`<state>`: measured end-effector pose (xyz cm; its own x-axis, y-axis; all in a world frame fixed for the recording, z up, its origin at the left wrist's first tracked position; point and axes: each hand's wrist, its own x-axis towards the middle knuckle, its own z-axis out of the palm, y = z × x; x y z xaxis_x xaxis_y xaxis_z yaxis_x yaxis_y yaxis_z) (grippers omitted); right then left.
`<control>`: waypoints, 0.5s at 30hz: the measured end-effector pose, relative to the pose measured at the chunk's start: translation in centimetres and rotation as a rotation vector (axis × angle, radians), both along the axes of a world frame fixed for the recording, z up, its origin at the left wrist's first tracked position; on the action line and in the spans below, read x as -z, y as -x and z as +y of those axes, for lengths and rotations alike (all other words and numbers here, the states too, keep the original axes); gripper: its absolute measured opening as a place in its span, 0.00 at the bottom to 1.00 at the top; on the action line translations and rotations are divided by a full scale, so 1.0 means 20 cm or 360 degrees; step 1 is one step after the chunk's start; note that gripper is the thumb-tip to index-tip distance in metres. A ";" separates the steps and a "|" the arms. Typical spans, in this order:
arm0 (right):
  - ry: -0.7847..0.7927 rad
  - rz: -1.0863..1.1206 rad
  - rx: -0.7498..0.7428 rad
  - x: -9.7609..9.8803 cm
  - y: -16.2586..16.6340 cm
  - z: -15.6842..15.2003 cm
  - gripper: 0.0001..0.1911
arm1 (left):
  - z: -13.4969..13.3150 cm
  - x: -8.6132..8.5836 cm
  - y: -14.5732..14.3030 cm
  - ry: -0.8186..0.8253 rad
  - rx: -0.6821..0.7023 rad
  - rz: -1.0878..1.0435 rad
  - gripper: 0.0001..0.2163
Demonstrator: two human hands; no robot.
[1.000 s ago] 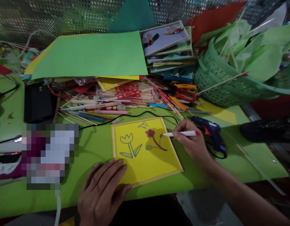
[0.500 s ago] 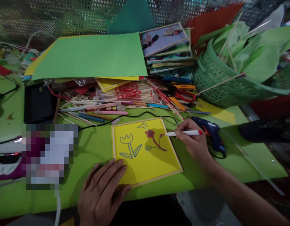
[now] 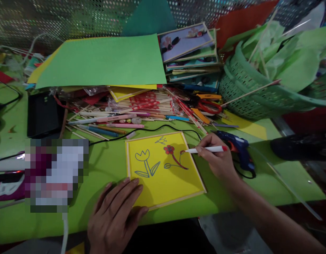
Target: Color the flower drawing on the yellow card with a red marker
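Observation:
A yellow card [image 3: 176, 185] edged with thin wooden sticks lies on the green table. Drawn on it are a blue tulip [image 3: 143, 156], a flower with red petals [image 3: 169, 150] and red stem, and a small blue figure near the top edge. My right hand [image 3: 215, 158] grips a white felt-tip pen [image 3: 205, 149] with a red end; its tip is at the small bud right of the red flower. My left hand [image 3: 117, 208] lies flat with fingers stretched over the card's lower left corner.
Behind the card lie pens [image 3: 125, 126], wooden sticks and scissors [image 3: 209, 106]. A blue glue gun [image 3: 242, 151] sits right of my right hand. Green sheets [image 3: 104, 61], framed pictures [image 3: 186, 42] and a green basket [image 3: 258, 95] stand at the back. A blurred-out object [image 3: 59, 173] is at left.
The camera view has shifted very slightly. My right hand keeps the pen at the bud, and my left hand stays on the card's corner.

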<state>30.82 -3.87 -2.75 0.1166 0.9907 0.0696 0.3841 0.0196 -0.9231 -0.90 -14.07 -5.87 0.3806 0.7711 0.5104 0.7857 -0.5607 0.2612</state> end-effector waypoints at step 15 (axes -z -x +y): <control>-0.0028 -0.0044 -0.0048 0.02 -0.01 0.00 0.07 | 0.00 0.00 0.00 0.0001 -0.0015 -0.0020 0.16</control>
<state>30.99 -3.87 -3.10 0.0845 0.9924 0.0899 0.4086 0.0478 -0.9115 -0.85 -13.97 -5.87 0.3669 0.7751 0.5145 0.7877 -0.5530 0.2714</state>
